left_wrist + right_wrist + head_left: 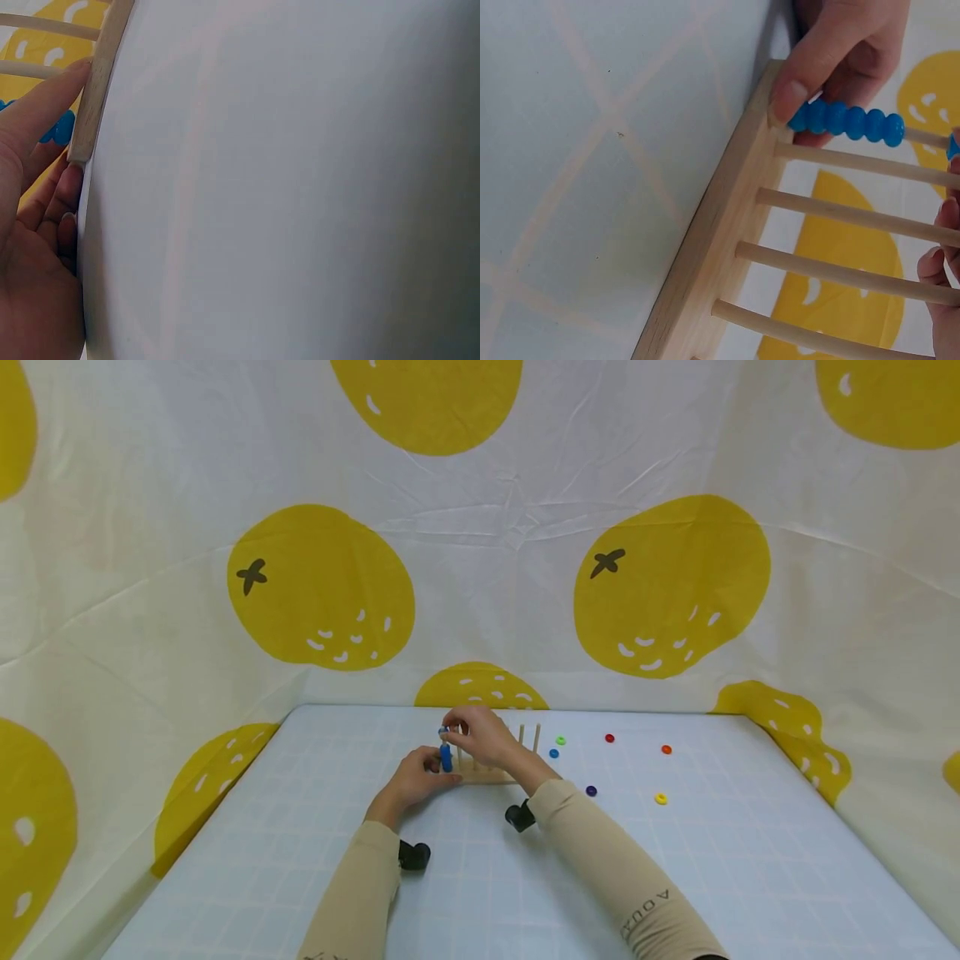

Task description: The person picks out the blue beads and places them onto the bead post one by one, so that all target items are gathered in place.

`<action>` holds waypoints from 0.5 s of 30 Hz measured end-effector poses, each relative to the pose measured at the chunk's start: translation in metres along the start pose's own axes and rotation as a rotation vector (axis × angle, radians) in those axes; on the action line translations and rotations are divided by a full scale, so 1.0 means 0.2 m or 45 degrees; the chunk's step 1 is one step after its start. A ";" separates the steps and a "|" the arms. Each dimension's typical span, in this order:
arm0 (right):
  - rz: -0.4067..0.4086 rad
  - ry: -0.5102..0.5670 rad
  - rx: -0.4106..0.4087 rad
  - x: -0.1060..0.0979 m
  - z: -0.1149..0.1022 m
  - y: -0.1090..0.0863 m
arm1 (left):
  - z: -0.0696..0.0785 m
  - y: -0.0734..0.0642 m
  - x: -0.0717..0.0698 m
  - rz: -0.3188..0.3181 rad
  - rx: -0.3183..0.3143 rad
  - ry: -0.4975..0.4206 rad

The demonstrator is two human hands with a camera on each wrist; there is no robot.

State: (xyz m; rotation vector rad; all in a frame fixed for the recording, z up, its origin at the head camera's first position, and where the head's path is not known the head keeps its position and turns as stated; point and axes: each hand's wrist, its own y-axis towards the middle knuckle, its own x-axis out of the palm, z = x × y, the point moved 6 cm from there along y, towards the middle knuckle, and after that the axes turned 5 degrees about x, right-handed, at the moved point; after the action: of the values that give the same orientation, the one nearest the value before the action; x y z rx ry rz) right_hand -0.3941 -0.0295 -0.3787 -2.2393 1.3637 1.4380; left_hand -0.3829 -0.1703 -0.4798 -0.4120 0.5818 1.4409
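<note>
A wooden peg stand (pixel 487 777) with a row of upright pegs sits on the table. Several blue rings (pixel 847 120) are stacked low on its end peg, at the left in the head view. My left hand (pixel 414 779) grips that end of the base, its thumb (pixel 789 101) against the wood beside the lowest ring. At the top of the same peg, my right hand (pixel 483 737) pinches another blue ring (pixel 443 730). A bare stretch of peg shows between this ring and the stack. The other pegs (pixel 840 262) in the right wrist view carry no rings.
Loose rings lie right of the stand: green (pixel 561 740), blue (pixel 554 753), red (pixel 610 738), orange (pixel 667 749), dark purple (pixel 591 791) and yellow (pixel 661 798). A white cloth (pixel 510 610) printed with yellow fruit hangs behind the table (pixel 300 860).
</note>
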 end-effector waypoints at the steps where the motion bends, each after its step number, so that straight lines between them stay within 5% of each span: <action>1: 0.002 -0.001 -0.002 0.00 0.00 0.00 | 0.00 0.00 0.00 -0.001 -0.001 0.001; 15: -0.007 0.046 0.007 0.00 0.00 0.01 | -0.01 0.01 0.00 0.008 0.041 -0.010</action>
State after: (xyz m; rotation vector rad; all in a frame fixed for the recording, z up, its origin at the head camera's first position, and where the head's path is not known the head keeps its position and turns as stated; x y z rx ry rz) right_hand -0.3953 -0.0293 -0.3778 -2.2742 1.3690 1.3968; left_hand -0.3856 -0.1720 -0.4808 -0.3792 0.5993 1.4369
